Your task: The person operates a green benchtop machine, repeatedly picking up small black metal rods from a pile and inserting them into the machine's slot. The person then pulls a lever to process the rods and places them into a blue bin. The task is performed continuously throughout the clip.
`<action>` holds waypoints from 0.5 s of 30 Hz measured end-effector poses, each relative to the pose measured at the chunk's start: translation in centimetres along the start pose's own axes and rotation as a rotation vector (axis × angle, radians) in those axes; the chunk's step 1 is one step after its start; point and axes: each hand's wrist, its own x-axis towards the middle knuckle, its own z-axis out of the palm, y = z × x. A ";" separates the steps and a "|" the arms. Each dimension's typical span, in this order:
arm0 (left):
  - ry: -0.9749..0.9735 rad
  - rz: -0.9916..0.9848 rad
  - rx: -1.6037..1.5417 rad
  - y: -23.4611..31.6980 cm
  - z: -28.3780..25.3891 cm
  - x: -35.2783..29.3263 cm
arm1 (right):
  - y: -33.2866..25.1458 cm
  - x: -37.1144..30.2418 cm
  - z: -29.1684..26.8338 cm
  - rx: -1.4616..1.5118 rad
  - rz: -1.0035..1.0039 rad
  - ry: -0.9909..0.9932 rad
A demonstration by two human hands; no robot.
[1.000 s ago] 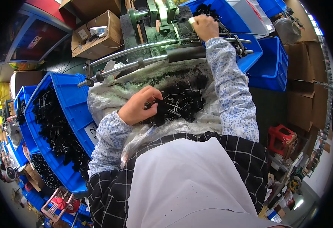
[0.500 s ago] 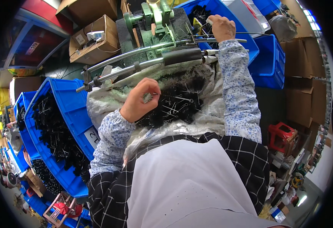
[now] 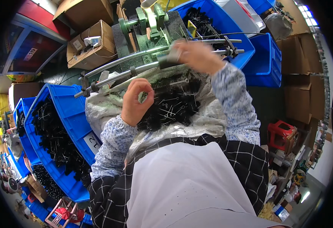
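Observation:
My left hand (image 3: 136, 100) is over the lap, thumb and forefinger curled into a pinch. From its fingertips a slim wire brush (image 3: 170, 84) with dark, coil-like bristles and a bare metal end points to the right. Beneath it, a pile of black wire brushes with looped metal ends (image 3: 168, 108) lies on a pale woven sheet (image 3: 212, 108). My right hand (image 3: 195, 55), smeared by motion, is at the metal rails (image 3: 117, 62) in front of a green machine (image 3: 151, 24). Its fingers are too blurred to show what they hold.
Blue bins of black brushes stand at left (image 3: 65, 110) and behind the rails at right (image 3: 231, 30). Another blue bin (image 3: 263, 76) adjoins the latter. A cardboard box (image 3: 81, 57) sits left of the machine; a red stool (image 3: 282, 135) stands at right.
My right hand has swung left and nearer from the far bin to the rails. My left hand has shifted slightly left, and the brush at its fingertips now shows clearly.

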 end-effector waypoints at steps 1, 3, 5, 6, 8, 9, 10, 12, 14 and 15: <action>0.027 0.032 0.067 -0.4 0.0 0.0 | -2.4 -1.6 -0.5 0.358 -0.150 -0.154; 0.056 0.074 0.170 -0.5 0.0 0.1 | -5.1 -3.2 1.1 0.500 -0.244 -0.241; 0.057 0.092 0.236 -0.4 -0.3 -0.1 | -5.8 -3.7 3.2 0.636 -0.248 -0.156; 0.077 0.057 0.218 -0.1 -0.2 -0.1 | -5.7 -3.6 4.1 0.690 -0.250 -0.097; 0.125 -0.018 0.185 0.7 0.0 -0.3 | -4.7 -2.4 3.8 0.612 -0.272 0.032; 0.097 0.045 0.311 0.7 -0.2 -0.3 | -3.7 -1.1 4.2 0.456 -0.257 0.235; -0.102 -0.011 0.341 0.2 -0.5 -0.6 | -2.3 0.4 3.6 0.322 -0.133 0.399; -0.499 -0.124 0.381 -1.6 -1.1 -1.8 | 0.9 3.8 2.7 -0.066 0.138 0.617; -0.660 -0.103 0.673 -2.6 -0.4 -3.2 | 4.2 6.5 4.7 -0.233 0.155 0.745; -0.651 -0.098 0.702 -2.9 -0.1 -3.4 | 4.3 7.2 4.8 -0.253 0.164 0.712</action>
